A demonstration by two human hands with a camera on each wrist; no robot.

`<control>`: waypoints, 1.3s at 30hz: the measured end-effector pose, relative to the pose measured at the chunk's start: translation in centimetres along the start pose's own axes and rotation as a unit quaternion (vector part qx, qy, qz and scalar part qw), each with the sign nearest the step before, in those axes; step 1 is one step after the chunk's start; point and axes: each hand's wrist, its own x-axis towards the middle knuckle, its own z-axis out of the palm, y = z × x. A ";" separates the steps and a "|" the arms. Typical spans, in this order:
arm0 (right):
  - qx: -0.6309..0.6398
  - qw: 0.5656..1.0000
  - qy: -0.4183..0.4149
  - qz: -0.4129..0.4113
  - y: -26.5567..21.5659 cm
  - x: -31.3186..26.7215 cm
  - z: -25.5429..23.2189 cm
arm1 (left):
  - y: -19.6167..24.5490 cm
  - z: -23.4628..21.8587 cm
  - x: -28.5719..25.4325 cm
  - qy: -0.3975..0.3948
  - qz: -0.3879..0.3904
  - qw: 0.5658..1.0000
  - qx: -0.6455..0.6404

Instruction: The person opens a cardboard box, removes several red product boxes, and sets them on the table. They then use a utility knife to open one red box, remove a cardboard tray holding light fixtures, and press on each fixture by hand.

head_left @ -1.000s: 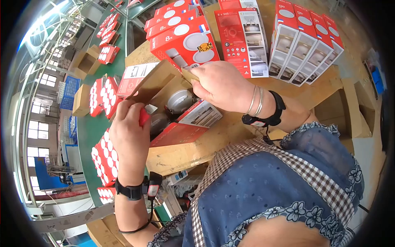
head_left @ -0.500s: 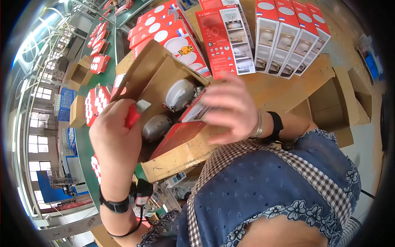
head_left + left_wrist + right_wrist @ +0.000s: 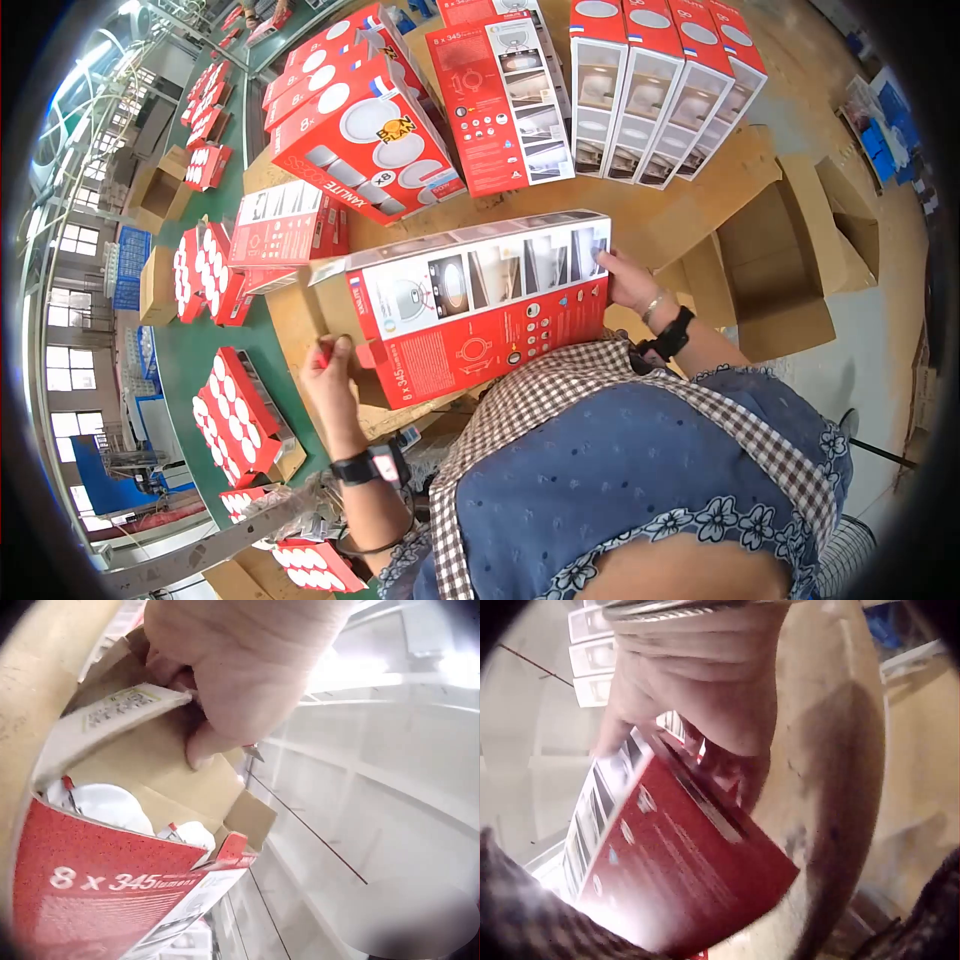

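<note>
A red-and-white printed carton (image 3: 485,310) lies on its side across the front of the table, its open end toward the left. Inside that end, the left wrist view shows white round lamps (image 3: 112,806). My left hand (image 3: 332,385) is at the open end, its thumb against a brown cardboard flap (image 3: 142,765). It also grips a small red-handled utility knife (image 3: 322,353), whose blade tip sticks out past the hand. My right hand (image 3: 632,283) holds the carton's right end, thumb on the printed side and fingers around the end, partly hidden.
Red lamp cartons (image 3: 365,140) stand along the back, with more upright cartons (image 3: 650,95) to the right. A smaller red-and-white box (image 3: 285,225) lies left of them. A green conveyor (image 3: 190,375) carries trays of white lamps. An open brown box (image 3: 770,260) stands at the right.
The carton has turned from mouth-up, showing its lamps, onto its side with the printed face up. My right hand left the flap and moved to the carton's right end; the left kept the knife.
</note>
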 end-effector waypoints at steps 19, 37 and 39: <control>-0.230 0.971 -0.031 0.062 -3.4 6.6 6.5 | -15.7 -1.8 2.6 0.031 -0.110 0.992 -0.054; -0.144 0.979 0.112 0.091 -3.1 4.3 2.6 | -17.7 -2.3 4.4 0.020 -0.146 0.989 0.000; -0.092 0.980 0.127 0.120 -6.5 3.1 -0.1 | -19.6 -5.6 6.0 0.049 -0.138 0.989 0.014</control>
